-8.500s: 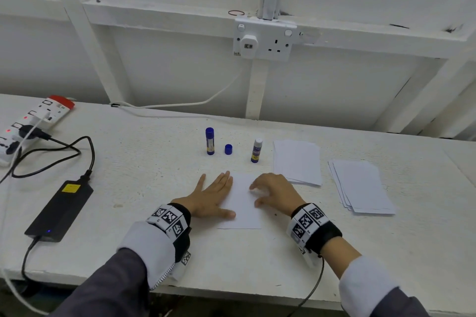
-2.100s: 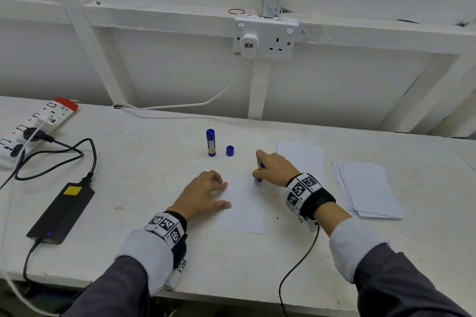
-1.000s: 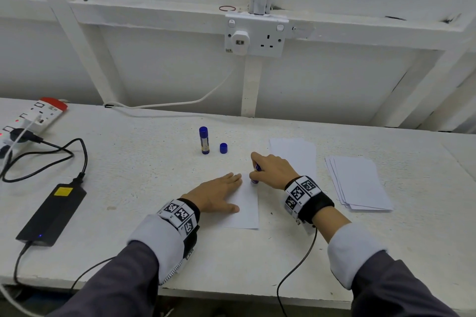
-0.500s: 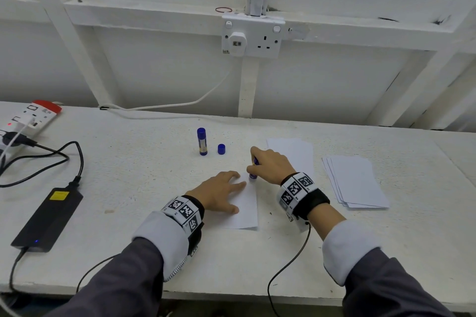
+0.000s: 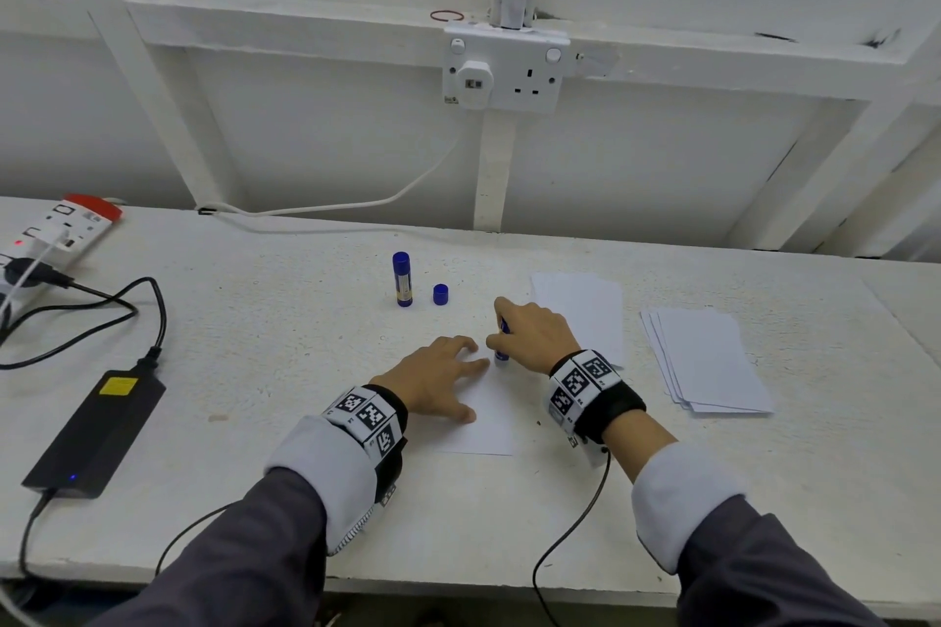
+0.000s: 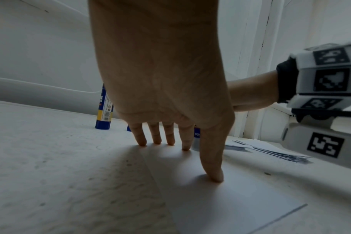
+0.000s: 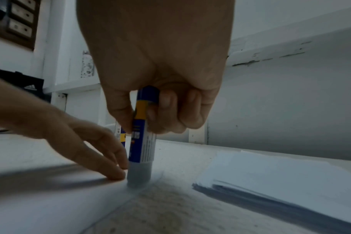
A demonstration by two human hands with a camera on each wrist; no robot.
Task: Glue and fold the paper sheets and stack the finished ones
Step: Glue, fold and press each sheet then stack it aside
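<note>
Head view: the white counter (image 5: 265, 351) carries everything, with the paper sheet (image 5: 489, 415) at its near middle as the landmark. Right of the sheet lie two paper stacks — one (image 5: 585, 306) just beside it, the other (image 5: 713, 362) farther right. Left of the sheet, well apart, sits a black power adapter (image 5: 97, 433). On the sheet's left part the left hand (image 5: 438, 382) is spread, fingertips pressing the paper flat. At the sheet's far right edge the right hand (image 5: 534, 334) pinches an upright glue stick (image 7: 142, 136), tip down on the paper. Beyond the sheet stand a capped glue stick (image 5: 401, 279) and a loose blue cap (image 5: 441, 294).
</note>
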